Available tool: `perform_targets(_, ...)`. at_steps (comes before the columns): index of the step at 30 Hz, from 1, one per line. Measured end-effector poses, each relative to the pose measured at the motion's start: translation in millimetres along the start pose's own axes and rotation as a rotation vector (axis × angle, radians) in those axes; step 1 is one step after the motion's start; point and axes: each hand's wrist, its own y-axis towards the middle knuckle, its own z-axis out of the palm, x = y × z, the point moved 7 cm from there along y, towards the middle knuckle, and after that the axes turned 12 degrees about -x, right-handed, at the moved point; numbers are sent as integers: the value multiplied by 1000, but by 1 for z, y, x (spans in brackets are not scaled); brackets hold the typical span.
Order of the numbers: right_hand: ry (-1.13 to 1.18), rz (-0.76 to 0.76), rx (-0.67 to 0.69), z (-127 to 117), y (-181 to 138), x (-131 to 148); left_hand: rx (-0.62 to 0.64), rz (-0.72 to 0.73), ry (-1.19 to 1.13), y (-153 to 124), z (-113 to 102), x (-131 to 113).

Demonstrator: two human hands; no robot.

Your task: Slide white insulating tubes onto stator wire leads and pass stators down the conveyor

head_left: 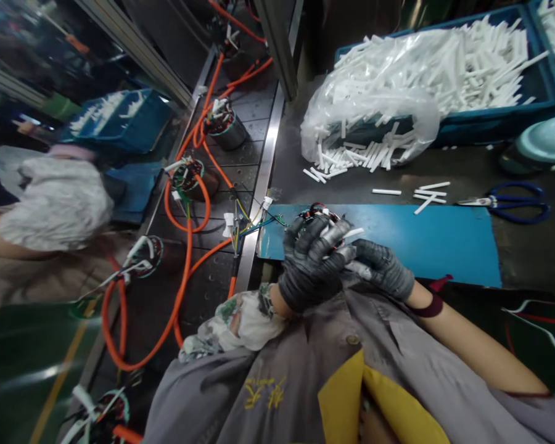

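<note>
My left hand (312, 265), in a dark grey glove, is wrapped over the top of a wired motor part (318, 209), much of which it hides. Red and dark wires show past its fingertips. Close beside it, my right hand (383, 266), gloved alike, has its fingers bent and pressed together near the same part; what they pinch is hidden. A short white sleeve (354, 232) sticks out between the two hands. Green, yellow and blue leads with white connectors (229, 223) lie to the left of the part.
A blue mat (444, 240) lies under the hands. Loose white sleeves (430, 196), blue-handled scissors (518, 202) and a blue bin (485, 114) of sleeves with a plastic bag are around it. Left, motors (226, 126) with orange cables (189, 246) line a conveyor; another person's sleeve (58, 203) is beyond.
</note>
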Motion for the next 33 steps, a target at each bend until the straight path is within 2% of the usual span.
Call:
perform_targets(4,59,-22,-24,14,-4,-4,-46,71,50,-4,10,-19)
perform_targets(8,33,86,-38,22,-4,2,-44,35,1,-7,2,-6)
perform_targets(10,27,140,-79,21,-4,6,51,-74,-23,-16,-2,11)
perform_targets(12,43,207,-82,22,-6,5,227,-158,-15,-32,0,25)
perform_targets(15,88,329,-51,23,-10,-3,437,-156,52,-53,6,32)
perform_targets(17,144,426,-38,23,-13,-8,434,-144,93,-57,7,34)
perform_targets(20,288,600,-54,22,-17,-7,343,-118,67,-50,13,36)
perform_targets(24,498,721,-89,17,-10,5,331,-149,-41,-36,35,45)
perform_targets(26,480,668,-98,11,1,5,360,-226,-42,-31,47,52)
perform_targets(28,360,547,-64,6,15,1,364,-266,-59,-27,52,56)
perform_targets(33,-165,138,79,-3,37,-3,403,-271,-185,-23,52,58)
